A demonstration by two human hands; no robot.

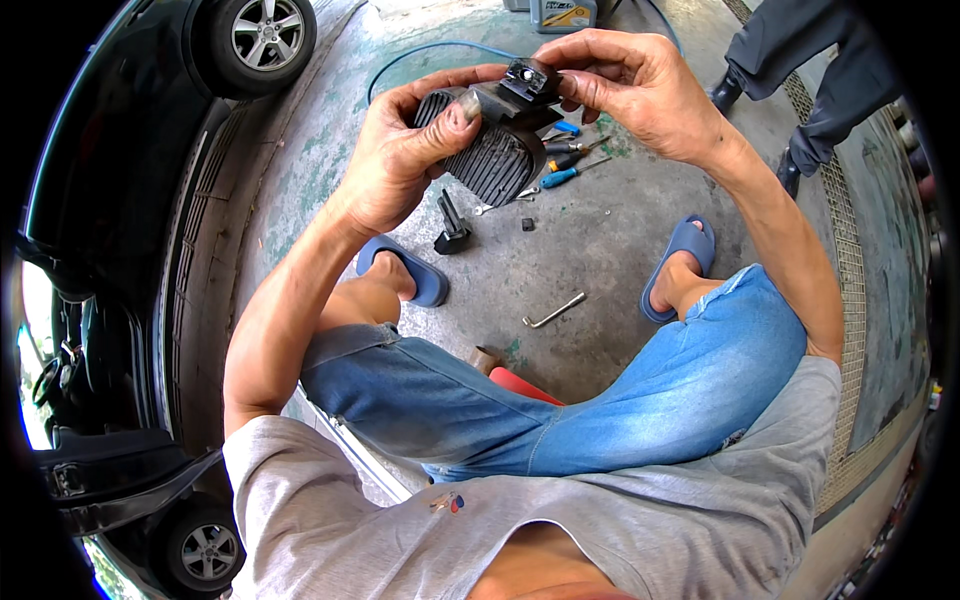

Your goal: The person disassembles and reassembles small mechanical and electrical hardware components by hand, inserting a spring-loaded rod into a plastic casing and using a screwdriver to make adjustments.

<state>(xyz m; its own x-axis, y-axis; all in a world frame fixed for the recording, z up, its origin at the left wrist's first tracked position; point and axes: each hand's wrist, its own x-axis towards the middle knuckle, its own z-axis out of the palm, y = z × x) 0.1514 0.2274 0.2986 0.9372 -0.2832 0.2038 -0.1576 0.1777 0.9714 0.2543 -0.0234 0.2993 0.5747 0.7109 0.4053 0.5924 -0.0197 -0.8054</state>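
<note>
A black part with a rounded, ribbed face [490, 165] is raised in front of me, above the floor. My left hand [395, 150] grips it from the left, thumb pressed on the ribbed side. At its upper end sits a shiny black block [530, 82]. My right hand [650, 95] is closed at the right side of that block, thumb and fingers pinching its edge. How the block joins the ribbed part is hard to make out. Below, on the concrete, lies a black plastic piece with an upright stem [453, 225], along with a small black cube [528, 224].
Several screwdrivers, one a blue-handled screwdriver [561, 178], lie beyond the held part. An L-shaped wrench [555, 311] rests between my feet. A black car [120, 170] stands left, a grey jug [563, 15] and blue hose [420, 46] far off. A person's dark-trousered legs [800, 60] are at right.
</note>
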